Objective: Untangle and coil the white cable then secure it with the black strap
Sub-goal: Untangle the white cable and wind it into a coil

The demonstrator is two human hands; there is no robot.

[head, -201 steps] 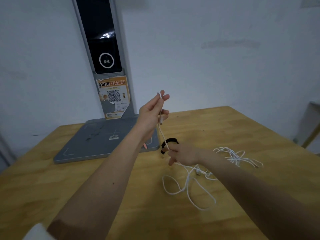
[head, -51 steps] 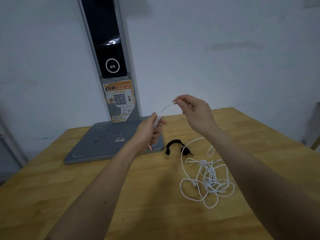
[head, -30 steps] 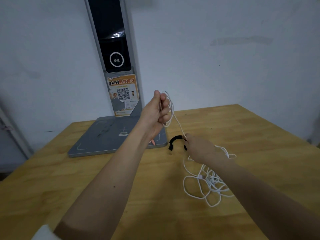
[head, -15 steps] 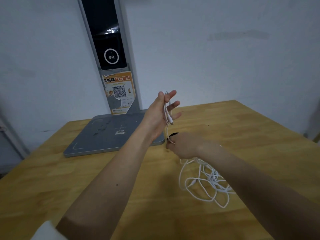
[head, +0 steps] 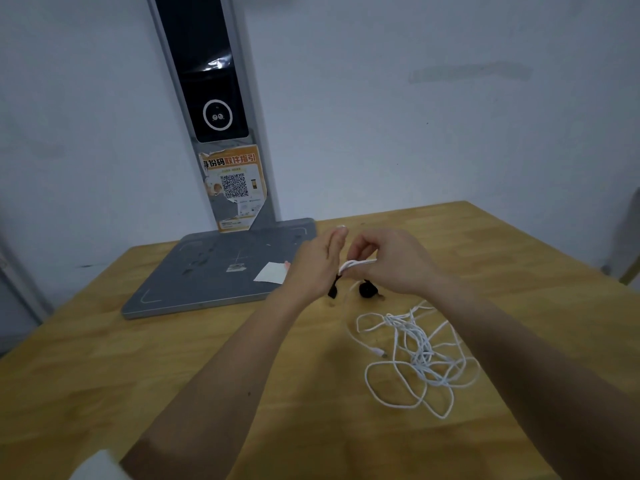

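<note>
A thin white cable (head: 414,351) lies in a loose tangle on the wooden table, right of centre. One end runs up between my hands. My left hand (head: 313,268) is held upright with a few turns of cable wrapped around it. My right hand (head: 391,261) pinches the strand right beside the left palm. The black strap (head: 367,289) lies curled on the table just behind and below my hands, partly hidden by them.
A grey flat base (head: 214,271) with a tall dark post (head: 207,98) stands at the back left, carrying an orange QR sticker and a small white paper. The wooden table (head: 138,375) ends at the white wall behind. A chair edge shows at far right.
My right hand rose from the table up to my left palm, bringing the strand with it. My left hand dropped lower and its fingers closed together. The tangle shifted slightly.
</note>
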